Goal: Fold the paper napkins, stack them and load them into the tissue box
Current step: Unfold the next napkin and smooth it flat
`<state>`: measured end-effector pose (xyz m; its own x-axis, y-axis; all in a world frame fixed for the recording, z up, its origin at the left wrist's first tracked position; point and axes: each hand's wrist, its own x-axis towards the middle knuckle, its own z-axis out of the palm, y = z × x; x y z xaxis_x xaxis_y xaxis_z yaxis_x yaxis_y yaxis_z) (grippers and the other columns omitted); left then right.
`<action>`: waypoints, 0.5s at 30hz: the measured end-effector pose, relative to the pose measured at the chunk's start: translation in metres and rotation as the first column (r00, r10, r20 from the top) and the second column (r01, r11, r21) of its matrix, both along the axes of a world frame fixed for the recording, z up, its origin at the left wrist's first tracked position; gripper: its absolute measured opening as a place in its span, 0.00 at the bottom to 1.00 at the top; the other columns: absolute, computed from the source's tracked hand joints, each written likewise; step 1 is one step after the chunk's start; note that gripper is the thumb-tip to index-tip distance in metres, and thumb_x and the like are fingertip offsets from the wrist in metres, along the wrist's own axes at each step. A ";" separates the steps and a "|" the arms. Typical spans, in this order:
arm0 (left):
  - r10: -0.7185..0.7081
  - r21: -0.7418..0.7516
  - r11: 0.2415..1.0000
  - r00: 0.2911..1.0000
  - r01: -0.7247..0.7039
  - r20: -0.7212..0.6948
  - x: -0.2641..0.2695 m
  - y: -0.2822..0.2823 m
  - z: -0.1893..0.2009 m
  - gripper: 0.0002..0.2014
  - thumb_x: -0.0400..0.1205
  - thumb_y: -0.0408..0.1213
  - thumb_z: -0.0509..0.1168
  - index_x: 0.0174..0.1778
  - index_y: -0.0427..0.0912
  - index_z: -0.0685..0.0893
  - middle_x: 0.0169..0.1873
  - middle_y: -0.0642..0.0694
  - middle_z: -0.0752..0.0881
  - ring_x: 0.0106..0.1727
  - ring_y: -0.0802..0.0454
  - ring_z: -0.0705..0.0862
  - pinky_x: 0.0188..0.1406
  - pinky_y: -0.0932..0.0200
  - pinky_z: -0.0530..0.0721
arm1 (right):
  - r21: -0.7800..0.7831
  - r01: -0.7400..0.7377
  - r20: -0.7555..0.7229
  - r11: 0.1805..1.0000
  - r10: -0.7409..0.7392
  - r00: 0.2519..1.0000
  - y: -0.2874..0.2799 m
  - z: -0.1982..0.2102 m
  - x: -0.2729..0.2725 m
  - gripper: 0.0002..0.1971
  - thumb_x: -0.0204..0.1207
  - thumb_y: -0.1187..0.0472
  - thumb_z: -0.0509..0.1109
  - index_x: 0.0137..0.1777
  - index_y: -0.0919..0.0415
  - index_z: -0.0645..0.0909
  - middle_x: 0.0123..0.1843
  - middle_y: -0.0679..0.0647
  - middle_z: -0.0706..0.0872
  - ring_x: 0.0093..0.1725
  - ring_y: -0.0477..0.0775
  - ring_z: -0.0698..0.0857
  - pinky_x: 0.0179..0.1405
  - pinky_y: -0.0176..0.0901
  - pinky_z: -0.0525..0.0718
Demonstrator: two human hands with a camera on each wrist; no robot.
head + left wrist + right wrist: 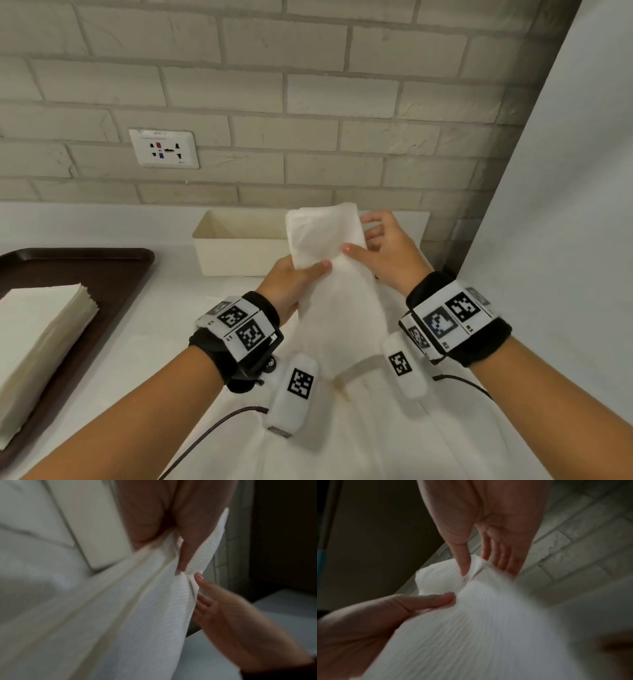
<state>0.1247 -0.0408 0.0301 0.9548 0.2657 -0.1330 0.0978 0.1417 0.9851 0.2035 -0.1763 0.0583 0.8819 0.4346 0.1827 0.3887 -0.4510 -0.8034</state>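
Observation:
A long folded white napkin (325, 246) is held up in front of the open cream tissue box (236, 246), and its lower end reaches down toward the table. My left hand (301, 274) grips its left edge, thumb across the front. My right hand (366, 240) pinches the right edge, with the thumb in front and the fingers behind. The left wrist view shows the layered napkin (137, 615) under my left thumb (188, 547), with the right hand (231, 622) beside it. In the right wrist view, both thumbs press on the napkin (488, 615).
A dark brown tray (113, 274) at the left carries a stack of unfolded napkins (41, 329). Behind the box is a brick wall with a socket (163, 148). A white panel (565, 205) closes off the right side. More white paper lies on the table below my wrists.

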 end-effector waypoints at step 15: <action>0.133 0.657 0.754 0.981 -0.009 -0.139 -0.048 0.086 -0.011 0.11 0.72 0.45 0.74 0.46 0.44 0.87 0.39 0.50 0.88 0.46 0.49 0.85 0.44 0.64 0.80 | 0.248 -0.096 -0.369 0.964 0.186 0.911 -0.007 -0.025 0.014 0.07 0.73 0.65 0.71 0.48 0.53 0.81 0.57 0.58 0.86 0.58 0.57 0.85 0.63 0.50 0.81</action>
